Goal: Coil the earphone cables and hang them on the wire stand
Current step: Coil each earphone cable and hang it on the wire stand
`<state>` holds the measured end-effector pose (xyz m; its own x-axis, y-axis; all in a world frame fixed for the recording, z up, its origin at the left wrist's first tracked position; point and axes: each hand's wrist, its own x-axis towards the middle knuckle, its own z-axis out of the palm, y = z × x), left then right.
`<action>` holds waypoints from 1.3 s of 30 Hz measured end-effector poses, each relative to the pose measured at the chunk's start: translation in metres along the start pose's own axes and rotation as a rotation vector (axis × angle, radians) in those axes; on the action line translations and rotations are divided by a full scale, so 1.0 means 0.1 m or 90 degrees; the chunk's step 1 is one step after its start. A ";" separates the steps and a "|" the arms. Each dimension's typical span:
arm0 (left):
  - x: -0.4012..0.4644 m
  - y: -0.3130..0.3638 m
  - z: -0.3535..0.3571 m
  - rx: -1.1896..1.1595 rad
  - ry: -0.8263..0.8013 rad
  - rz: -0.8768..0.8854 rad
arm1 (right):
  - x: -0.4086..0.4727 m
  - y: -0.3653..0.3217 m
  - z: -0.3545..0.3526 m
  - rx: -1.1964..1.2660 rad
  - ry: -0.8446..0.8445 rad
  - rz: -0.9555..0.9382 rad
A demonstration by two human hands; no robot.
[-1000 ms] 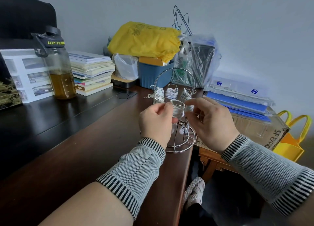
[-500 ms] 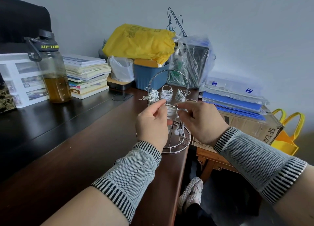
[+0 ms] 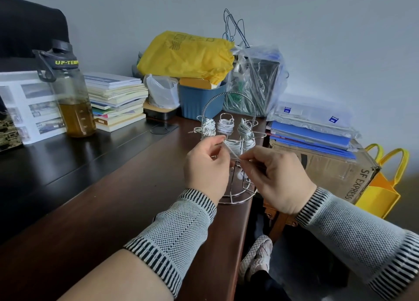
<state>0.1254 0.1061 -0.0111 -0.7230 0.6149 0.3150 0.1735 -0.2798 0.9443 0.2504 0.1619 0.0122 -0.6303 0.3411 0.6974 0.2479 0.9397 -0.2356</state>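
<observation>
The left hand (image 3: pixel 207 164) and right hand (image 3: pixel 275 176) meet just in front of the chrome wire stand with an arched handle (image 3: pixel 229 110), which sits near the right edge of the dark brown wooden desk (image 3: pixel 113 210). Each hand's grip is a thumb-and-fingertip pinch on one thin white earphone cable strand (image 3: pixel 231 152), stretched taut and slanting between them. The strand appears to belong to a white coiled earphone bundle (image 3: pixel 234 145) at the front of the stand, just behind the fingers. Three more coiled white earphone bundles (image 3: pixel 225 126) hang on the stand's upper hooks, side by side. White earbuds (image 3: pixel 239 176) dangle lower inside the frame.

Farther back on the desk stand a clear water bottle with amber liquid and a black lid (image 3: pixel 72 101), a stack of books (image 3: pixel 115 101), a blue bin (image 3: pixel 199 101) beneath a yellow plastic bag (image 3: pixel 186 56), and a clear plastic bag (image 3: pixel 256 81). Right of the desk, blue folders (image 3: pixel 310 135) lie on a brown cardboard box (image 3: pixel 324 169), next to a yellow tote bag (image 3: pixel 383 187).
</observation>
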 end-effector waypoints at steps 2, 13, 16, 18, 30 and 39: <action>-0.01 0.02 -0.01 0.005 -0.002 0.005 | -0.03 0.03 -0.03 0.005 0.001 0.017; -0.03 0.08 0.01 -0.078 0.005 -0.025 | -0.01 0.22 -0.26 0.080 0.079 0.330; -0.01 0.06 0.01 -0.073 0.018 -0.032 | 0.11 0.12 -0.36 0.010 0.097 0.266; -0.01 0.05 0.02 -0.063 0.022 -0.029 | 0.28 0.02 -0.41 -0.108 0.073 0.181; 0.03 -0.03 0.02 -0.060 0.028 -0.018 | 1.08 -0.38 -0.16 -0.249 -0.315 0.106; 0.06 -0.09 0.05 -0.049 0.048 -0.018 | 1.02 -0.34 -0.18 -0.136 -0.302 0.131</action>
<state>0.1230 0.1165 -0.0174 -0.7755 0.5668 0.2780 0.1028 -0.3211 0.9414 0.1908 0.1643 0.1035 -0.8033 0.5366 0.2585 0.5132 0.8438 -0.1569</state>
